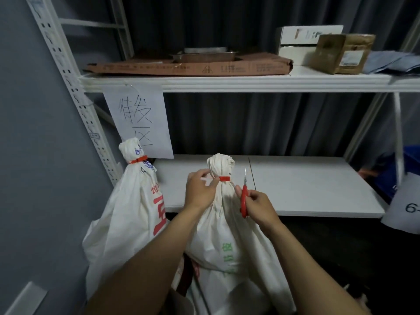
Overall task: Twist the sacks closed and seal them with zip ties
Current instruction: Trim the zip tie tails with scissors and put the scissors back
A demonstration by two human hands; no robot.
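- Sack [218, 223] of white woven fabric with green print stands upright in front of the lower shelf [306, 189], its mouth twisted into a tight neck with a tuft above.
- Around that neck we see a red zip tie [223, 178], its locking head on the side facing us and its tail running out to the left.
- Our left grip [200, 189] sits just left of the neck, thumb and forefinger pinching the tie's tail, so the tie lies level with the fingertips and touches them.
- Our right grip [259, 208] is just right of the neck and a little lower, clenched around the red handles of the scissors [244, 198].
- One blade points upward beside the tuft, close to the tie's head; we cannot tell whether the blades are parted.
- To the left a second sack [127, 212] with red and blue print leans against the shelf post, its neck bound by its own red tie [137, 159].
- Behind that neck a paper sign [138, 119] with handwritten characters hangs from the upper shelf [227, 84].
- On the upper shelf lie a flattened cardboard box [188, 67] with a metal tray [202, 56] on it, then a white box [295, 39] and a brown box [341, 53] to the right.
- At the far right edge we see something blue [386, 176] and a paper label [406, 205] beginning "6-".
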